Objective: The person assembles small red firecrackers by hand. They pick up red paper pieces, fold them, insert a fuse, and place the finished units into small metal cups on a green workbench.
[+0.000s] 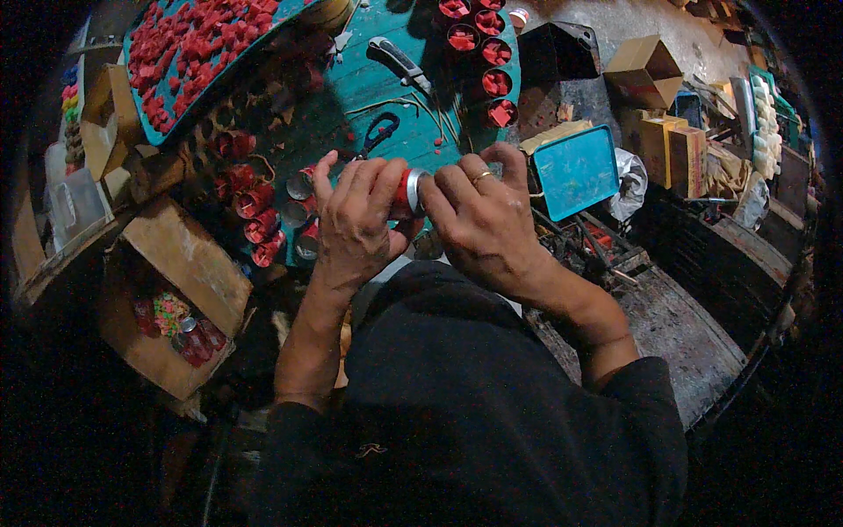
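Note:
In front of my body, my left hand (pixel 357 212) is wrapped round a red can (pixel 407 194) with a silver rim, which lies sideways. My right hand (pixel 479 211), wearing a ring, has its bent fingers pressed against the rim end; its fingertips are hidden there. Just beyond the hands, dark-handled scissors (pixel 381 130) lie on the teal table (pixel 351 88). Farther off lies a utility knife (pixel 399 64). To the left of my left hand are several red cans (pixel 255 202), some on their sides.
A teal tray of red chunks (pixel 189 57) stands far left. Several cans filled with red pieces (pixel 496 53) line the table's far right. A blue tray (pixel 575 171) is right of my right hand. Cardboard boxes stand right (pixel 645 70) and lower left (pixel 189 255).

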Motion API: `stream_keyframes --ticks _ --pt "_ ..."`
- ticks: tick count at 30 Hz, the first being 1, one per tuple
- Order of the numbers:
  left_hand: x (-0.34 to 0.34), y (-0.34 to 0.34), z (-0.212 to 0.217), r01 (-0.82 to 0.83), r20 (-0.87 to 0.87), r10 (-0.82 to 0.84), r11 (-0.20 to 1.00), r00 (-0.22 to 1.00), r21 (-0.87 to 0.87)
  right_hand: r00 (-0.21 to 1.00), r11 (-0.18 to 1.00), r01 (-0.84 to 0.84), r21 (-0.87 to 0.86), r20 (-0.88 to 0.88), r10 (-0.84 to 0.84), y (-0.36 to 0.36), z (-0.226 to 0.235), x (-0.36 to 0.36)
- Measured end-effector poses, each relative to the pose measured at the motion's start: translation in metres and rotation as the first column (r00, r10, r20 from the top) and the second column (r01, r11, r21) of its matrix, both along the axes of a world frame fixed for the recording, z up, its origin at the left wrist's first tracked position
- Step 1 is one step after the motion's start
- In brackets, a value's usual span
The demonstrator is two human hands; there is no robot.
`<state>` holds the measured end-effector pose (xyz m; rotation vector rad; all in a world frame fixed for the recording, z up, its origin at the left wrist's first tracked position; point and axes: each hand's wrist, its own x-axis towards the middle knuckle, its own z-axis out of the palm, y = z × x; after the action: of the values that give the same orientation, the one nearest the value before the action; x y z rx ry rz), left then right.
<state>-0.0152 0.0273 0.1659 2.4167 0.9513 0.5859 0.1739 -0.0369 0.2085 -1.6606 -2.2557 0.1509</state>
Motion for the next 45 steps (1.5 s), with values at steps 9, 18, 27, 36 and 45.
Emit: stream_keyframes --ticks 9,18,27,36,45 --pt "-0.001 -0.006 -0.009 -0.059 0.062 0.058 0.998 0.996 0.015 0.996 0.987 -0.068 -0.144 -0.073 0.058 -0.005 0.007 0.032" --pt "0.006 -0.012 -0.017 -0.062 0.107 0.067 0.997 0.992 -0.055 0.99 0.99 -0.12 -0.074 -0.082 0.114 0.009 0.004 0.034" --pt "0.013 -0.016 -0.02 -0.066 0.111 0.077 0.993 0.991 -0.099 0.986 0.974 -0.166 -0.151 -0.026 0.164 0.017 -0.003 0.03" --pt "0.018 -0.022 -0.021 -0.134 0.131 0.196 0.916 0.972 -0.378 0.818 0.943 -0.087 -0.32 -0.564 -0.116 0.027 -0.017 0.057" --pt "0.021 -0.019 -0.021 -0.091 0.166 0.205 0.849 0.965 -0.521 0.725 0.884 -0.059 -0.463 -0.629 -0.281 0.029 -0.022 0.049"
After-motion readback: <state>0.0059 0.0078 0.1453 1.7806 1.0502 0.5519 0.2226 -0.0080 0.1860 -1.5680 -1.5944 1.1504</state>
